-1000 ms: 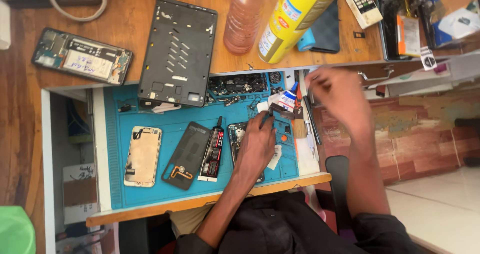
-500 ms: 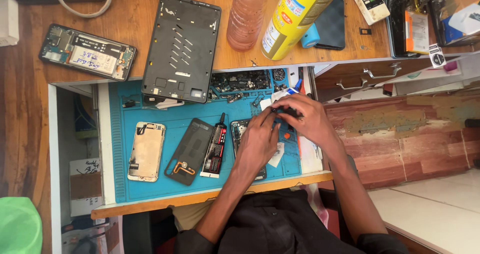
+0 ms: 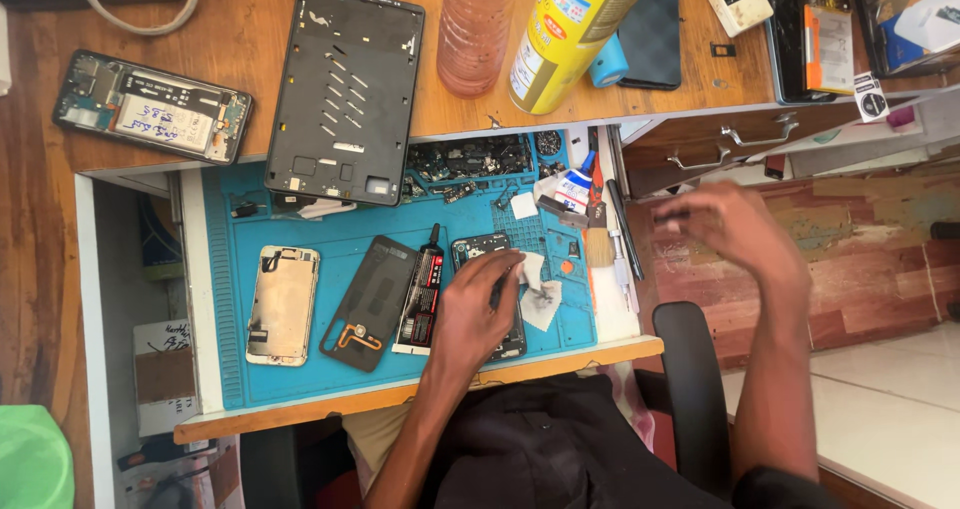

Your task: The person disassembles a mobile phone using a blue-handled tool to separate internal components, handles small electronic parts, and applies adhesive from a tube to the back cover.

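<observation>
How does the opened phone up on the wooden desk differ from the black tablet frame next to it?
The opened phone is smaller, lies sideways and still shows its innards; the black tablet frame is larger, lies lengthwise, looks stripped, and overhangs the blue mat. Both lie flat, untouched by either hand.

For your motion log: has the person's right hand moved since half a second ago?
Yes. The right hand has swung out to the right, off the blue mat, past the brush.
</observation>
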